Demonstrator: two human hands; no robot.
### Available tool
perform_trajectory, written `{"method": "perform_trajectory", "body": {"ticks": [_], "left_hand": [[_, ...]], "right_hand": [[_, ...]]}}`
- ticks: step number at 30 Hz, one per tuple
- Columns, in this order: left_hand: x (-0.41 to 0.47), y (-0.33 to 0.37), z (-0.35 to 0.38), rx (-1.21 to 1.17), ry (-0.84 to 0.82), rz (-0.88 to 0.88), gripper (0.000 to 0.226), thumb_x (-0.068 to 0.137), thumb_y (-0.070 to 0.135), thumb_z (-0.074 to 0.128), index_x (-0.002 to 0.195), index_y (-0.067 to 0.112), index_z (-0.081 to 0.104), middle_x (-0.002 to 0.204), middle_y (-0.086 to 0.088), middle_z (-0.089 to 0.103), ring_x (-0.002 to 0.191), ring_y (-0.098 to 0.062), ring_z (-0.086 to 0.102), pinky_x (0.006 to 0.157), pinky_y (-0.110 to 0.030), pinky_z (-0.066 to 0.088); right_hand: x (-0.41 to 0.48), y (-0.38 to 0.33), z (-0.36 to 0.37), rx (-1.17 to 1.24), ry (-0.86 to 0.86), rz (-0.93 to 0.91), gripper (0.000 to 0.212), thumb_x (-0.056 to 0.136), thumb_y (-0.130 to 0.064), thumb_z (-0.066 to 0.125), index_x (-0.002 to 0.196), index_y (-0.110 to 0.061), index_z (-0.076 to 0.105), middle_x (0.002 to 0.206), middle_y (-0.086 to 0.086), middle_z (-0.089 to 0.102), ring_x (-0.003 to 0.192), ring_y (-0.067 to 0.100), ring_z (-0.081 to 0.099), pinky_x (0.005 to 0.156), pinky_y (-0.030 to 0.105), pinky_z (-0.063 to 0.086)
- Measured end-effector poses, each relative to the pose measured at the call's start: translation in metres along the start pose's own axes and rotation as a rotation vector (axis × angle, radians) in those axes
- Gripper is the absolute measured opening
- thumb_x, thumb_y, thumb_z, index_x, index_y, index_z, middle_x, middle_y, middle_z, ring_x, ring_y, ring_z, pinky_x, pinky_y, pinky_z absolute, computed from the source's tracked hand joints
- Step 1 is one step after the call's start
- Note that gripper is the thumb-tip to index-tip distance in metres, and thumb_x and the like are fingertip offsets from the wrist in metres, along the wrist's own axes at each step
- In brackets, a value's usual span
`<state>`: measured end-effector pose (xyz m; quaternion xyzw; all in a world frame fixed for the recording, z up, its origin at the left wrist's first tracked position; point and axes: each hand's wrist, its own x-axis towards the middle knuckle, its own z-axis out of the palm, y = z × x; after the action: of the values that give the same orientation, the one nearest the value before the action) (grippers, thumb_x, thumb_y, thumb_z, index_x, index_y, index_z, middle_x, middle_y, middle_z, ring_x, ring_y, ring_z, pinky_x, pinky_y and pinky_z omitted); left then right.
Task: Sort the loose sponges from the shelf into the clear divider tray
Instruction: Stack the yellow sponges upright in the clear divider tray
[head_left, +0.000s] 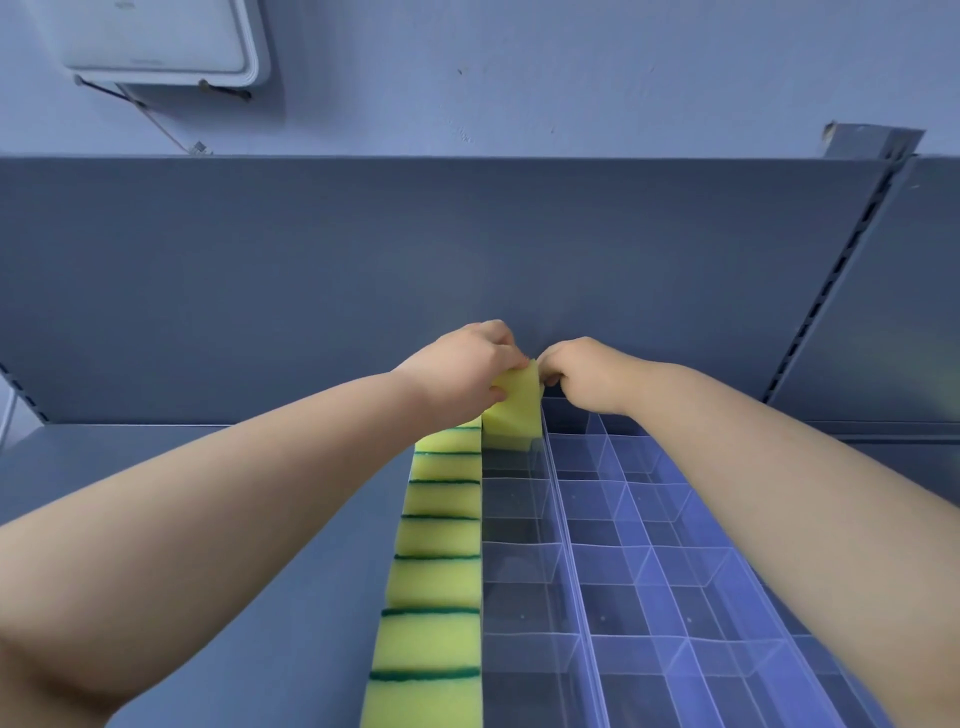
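Where the view is nearest, a bare left forearm (208, 519) and a bare right forearm (779, 493) enter from the lower corners and reach forward, converging toward the middle.

Between them lies a clear divider tray (649, 571), resting on a grey-blue shelf (322, 597) and running away from the viewer. Thin transparent walls split it into many small compartments set in long columns. The leftmost column holds a row of sponges (436, 561), yellow with dark green scouring edges. They stand on edge, pressed one against the next from the near end to the far end. The compartments in the other columns show only the shelf colour through their clear floors.

At the far end of the second column, just beside the last of the row, one yellow sponge (514, 402) stands tilted, its lower end down in the farthest compartment. Both hands meet on it. The left hand (462, 364) has its fingers curled over the upper left corner, pinching it. The right hand (582, 371) has its fingers curled at the upper right corner, gripping there.

Behind the hands rises the shelving's plain grey back panel (467, 234), with a slotted upright (831, 270) slanting up on the right. Above it is a pale blue wall (519, 78), and a white box (156, 41) is mounted at the upper left.
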<state>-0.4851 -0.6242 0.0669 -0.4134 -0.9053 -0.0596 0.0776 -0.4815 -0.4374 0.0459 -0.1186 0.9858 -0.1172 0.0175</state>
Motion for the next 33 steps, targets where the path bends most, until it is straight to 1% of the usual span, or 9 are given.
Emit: {"method": "perform_trajectory", "body": {"ticks": [3, 7, 12, 18, 21, 24, 27, 30, 33], "left_hand": [[-0.003, -0.004, -0.001, -0.010, 0.051, 0.071, 0.042, 0.086, 0.012, 0.061, 0.127, 0.017, 0.056, 0.121, -0.006, 0.050, 0.105, -0.026, 0.051, 0.087, -0.036, 0.044], [-0.007, -0.004, 0.004, 0.033, 0.143, 0.164, 0.038, 0.073, -0.001, 0.069, 0.109, 0.008, 0.067, 0.101, -0.015, 0.059, 0.086, -0.036, 0.058, 0.070, -0.040, 0.052], [0.000, 0.004, 0.005, -0.113, 0.092, 0.019, 0.039, 0.087, 0.017, 0.062, 0.125, 0.017, 0.058, 0.121, -0.003, 0.053, 0.107, -0.020, 0.051, 0.089, -0.023, 0.037], [0.003, -0.003, 0.011, -0.082, 0.004, -0.071, 0.040, 0.087, 0.022, 0.062, 0.127, 0.022, 0.055, 0.123, 0.002, 0.057, 0.116, -0.018, 0.048, 0.096, -0.026, 0.036], [0.005, -0.008, 0.015, -0.054, -0.050, -0.106, 0.042, 0.088, 0.030, 0.060, 0.129, 0.031, 0.052, 0.119, 0.002, 0.057, 0.115, -0.018, 0.047, 0.094, -0.032, 0.040], [0.006, -0.010, 0.018, 0.035, -0.070, -0.017, 0.035, 0.093, 0.033, 0.052, 0.127, 0.031, 0.054, 0.126, 0.002, 0.052, 0.116, -0.019, 0.044, 0.095, -0.033, 0.039], [0.003, -0.012, 0.025, 0.111, -0.085, -0.002, 0.029, 0.097, 0.027, 0.044, 0.119, 0.024, 0.061, 0.120, 0.000, 0.047, 0.107, -0.021, 0.043, 0.088, -0.032, 0.040], [0.003, -0.015, 0.032, 0.075, -0.149, -0.065, 0.022, 0.092, 0.012, 0.047, 0.107, 0.017, 0.062, 0.107, -0.001, 0.052, 0.097, -0.024, 0.051, 0.080, -0.039, 0.048], [0.005, -0.017, 0.029, 0.021, -0.144, -0.103, 0.022, 0.091, 0.013, 0.045, 0.100, 0.014, 0.065, 0.100, -0.004, 0.059, 0.095, -0.026, 0.055, 0.081, -0.041, 0.049]], "right_hand": [[0.000, -0.001, 0.000, 0.028, 0.000, 0.010, 0.055, 0.075, 0.014, 0.031, 0.107, -0.012, 0.067, 0.108, 0.006, 0.064, 0.100, 0.027, 0.057, 0.090, 0.039, 0.048], [0.000, -0.001, 0.000, 0.037, -0.003, 0.035, 0.047, 0.078, 0.012, 0.035, 0.104, -0.010, 0.067, 0.108, 0.005, 0.062, 0.100, 0.024, 0.057, 0.089, 0.033, 0.048], [0.004, 0.003, 0.003, 0.009, -0.009, 0.068, 0.035, 0.079, 0.008, 0.037, 0.096, -0.002, 0.065, 0.102, 0.015, 0.065, 0.096, 0.035, 0.057, 0.083, 0.043, 0.050], [0.004, 0.003, 0.001, 0.066, -0.009, 0.030, 0.048, 0.077, 0.012, 0.033, 0.103, -0.008, 0.068, 0.106, 0.009, 0.065, 0.100, 0.026, 0.058, 0.091, 0.040, 0.047], [0.003, 0.001, 0.000, 0.124, 0.008, 0.025, 0.054, 0.078, 0.013, 0.031, 0.106, -0.013, 0.069, 0.108, 0.006, 0.066, 0.099, 0.022, 0.059, 0.092, 0.034, 0.048], [0.004, 0.000, 0.001, 0.160, 0.007, 0.058, 0.054, 0.082, 0.011, 0.032, 0.112, -0.017, 0.066, 0.113, 0.003, 0.065, 0.099, 0.016, 0.058, 0.091, 0.026, 0.045], [0.004, -0.001, 0.001, 0.221, 0.023, 0.086, 0.053, 0.084, 0.010, 0.031, 0.116, -0.016, 0.064, 0.114, 0.004, 0.065, 0.104, 0.017, 0.059, 0.097, 0.030, 0.045], [0.001, -0.003, 0.004, 0.254, 0.052, 0.094, 0.050, 0.086, 0.009, 0.032, 0.117, -0.014, 0.063, 0.119, 0.003, 0.062, 0.107, 0.018, 0.057, 0.099, 0.031, 0.044], [0.000, -0.005, 0.008, 0.193, 0.039, 0.053, 0.050, 0.086, 0.009, 0.031, 0.120, -0.013, 0.061, 0.129, 0.004, 0.055, 0.117, 0.020, 0.051, 0.103, 0.032, 0.039]]}}
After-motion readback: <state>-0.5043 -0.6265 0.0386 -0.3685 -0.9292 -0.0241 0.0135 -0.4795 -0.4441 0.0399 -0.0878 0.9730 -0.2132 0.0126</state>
